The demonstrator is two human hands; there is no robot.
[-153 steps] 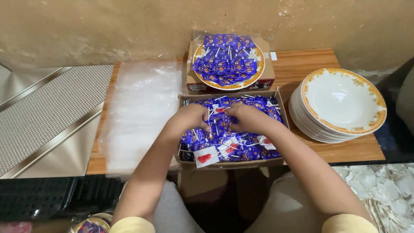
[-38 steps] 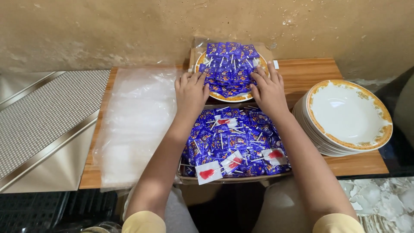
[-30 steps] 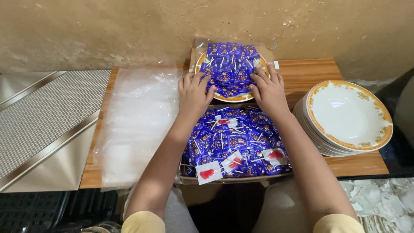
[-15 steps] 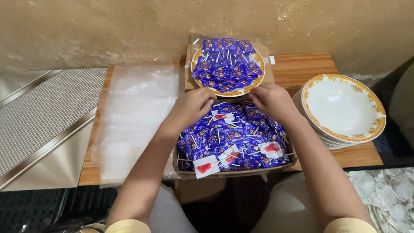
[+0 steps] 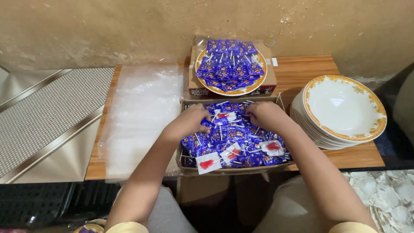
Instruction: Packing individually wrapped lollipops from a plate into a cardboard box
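Observation:
A cardboard tray (image 5: pixel 228 171) at the table's near edge is full of blue-wrapped lollipops (image 5: pixel 235 140), with a few white-and-red wrappers among them. My left hand (image 5: pixel 188 122) rests on the pile at its left side, fingers curled into the sweets. My right hand (image 5: pixel 264 114) lies on the pile's upper right, fingers bent down among the wrappers. Whether either hand grips any lollipops is hidden. Behind the tray, a gold-rimmed plate (image 5: pixel 235 91) heaped with blue lollipops sits on a brown box (image 5: pixel 196 90).
A stack of clear plastic bags (image 5: pixel 142 116) covers the left of the wooden table (image 5: pixel 302 71). A stack of white gold-rimmed bowls (image 5: pixel 340 110) stands at the right. A patterned metal surface (image 5: pixel 47 116) lies left of the table. A rough wall runs behind.
Both hands have come back from the plate of lollipops on the box to the cardboard tray and now dig into the pile there.

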